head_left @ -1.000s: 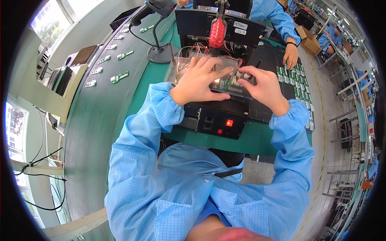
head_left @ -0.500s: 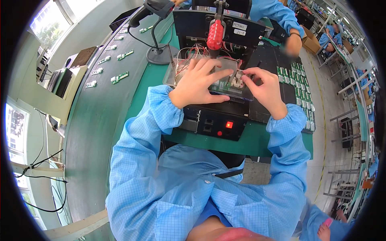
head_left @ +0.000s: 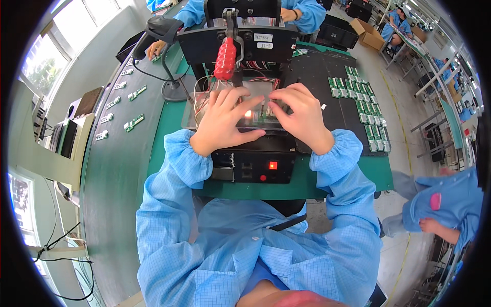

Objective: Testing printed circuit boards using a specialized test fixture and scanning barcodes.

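Note:
My left hand (head_left: 219, 123) rests over the clear plate (head_left: 192, 118) of a black test fixture (head_left: 225, 162), its fingers spread and thumb stretched out. At the plate's right side my right hand (head_left: 303, 116) bends thumb and index finger toward each other in a pinch. Whatever lies between those fingertips is too small to make out. A bright orange-white light (head_left: 248, 114) glows under the plate between my hands, beside a green circuit board mostly hidden by the plate and fingers. Above them stands the red grip of a toggle clamp (head_left: 225, 60).
Rows of small circuit boards (head_left: 364, 102) lie on a black mat (head_left: 318, 77) at right. More boards (head_left: 134, 123) line the green bench on the left. A handheld scanner (head_left: 159, 31) stands on its stand at the far left. A co-worker's hand (head_left: 154, 49) is beside it.
The view has shifted, so the fixture sits further left. A light now glows under the plate. My hands keep nearly the same pose. The co-worker's arm has left the right side of the fixture.

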Demonstrator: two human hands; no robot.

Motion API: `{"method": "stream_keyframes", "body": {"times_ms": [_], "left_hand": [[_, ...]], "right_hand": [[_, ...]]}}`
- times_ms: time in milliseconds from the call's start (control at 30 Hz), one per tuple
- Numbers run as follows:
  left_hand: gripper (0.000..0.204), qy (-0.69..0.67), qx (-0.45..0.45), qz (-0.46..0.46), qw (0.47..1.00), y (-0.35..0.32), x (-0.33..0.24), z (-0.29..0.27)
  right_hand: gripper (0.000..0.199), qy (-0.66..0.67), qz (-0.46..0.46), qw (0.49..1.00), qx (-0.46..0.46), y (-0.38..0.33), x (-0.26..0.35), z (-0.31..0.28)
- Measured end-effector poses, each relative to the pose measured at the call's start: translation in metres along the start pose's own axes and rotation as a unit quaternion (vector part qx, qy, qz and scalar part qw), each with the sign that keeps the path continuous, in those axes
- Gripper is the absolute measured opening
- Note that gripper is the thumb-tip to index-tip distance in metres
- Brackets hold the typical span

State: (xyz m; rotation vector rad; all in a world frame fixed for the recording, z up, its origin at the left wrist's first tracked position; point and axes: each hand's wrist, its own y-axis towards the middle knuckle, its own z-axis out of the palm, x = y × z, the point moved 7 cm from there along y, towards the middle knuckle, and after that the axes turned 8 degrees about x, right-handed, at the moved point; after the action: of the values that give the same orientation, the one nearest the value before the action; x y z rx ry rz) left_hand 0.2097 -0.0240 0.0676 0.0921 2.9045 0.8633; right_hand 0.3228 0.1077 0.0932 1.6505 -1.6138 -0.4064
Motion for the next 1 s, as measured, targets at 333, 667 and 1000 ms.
{"method": "stream_keyframes", "body": {"times_ms": [333,667,1000], "left_hand": [[0.043,0.030,-0.294,-0.001,0.955,0.037,0.018,-0.098],[0.033,-0.127,-0.224,-0.246,0.934,0.099,0.060,-0.136],[0.011,0.065,-0.311,0.011,0.948,0.073,0.013,-0.114]], "right_hand": [[0.008,0.062,0.065,0.984,-0.152,-0.048,-0.030,-0.014],[0.009,0.144,0.212,0.941,-0.220,-0.084,-0.095,-0.012],[0.009,0.159,0.228,0.938,-0.207,-0.084,-0.097,-0.008]]}}
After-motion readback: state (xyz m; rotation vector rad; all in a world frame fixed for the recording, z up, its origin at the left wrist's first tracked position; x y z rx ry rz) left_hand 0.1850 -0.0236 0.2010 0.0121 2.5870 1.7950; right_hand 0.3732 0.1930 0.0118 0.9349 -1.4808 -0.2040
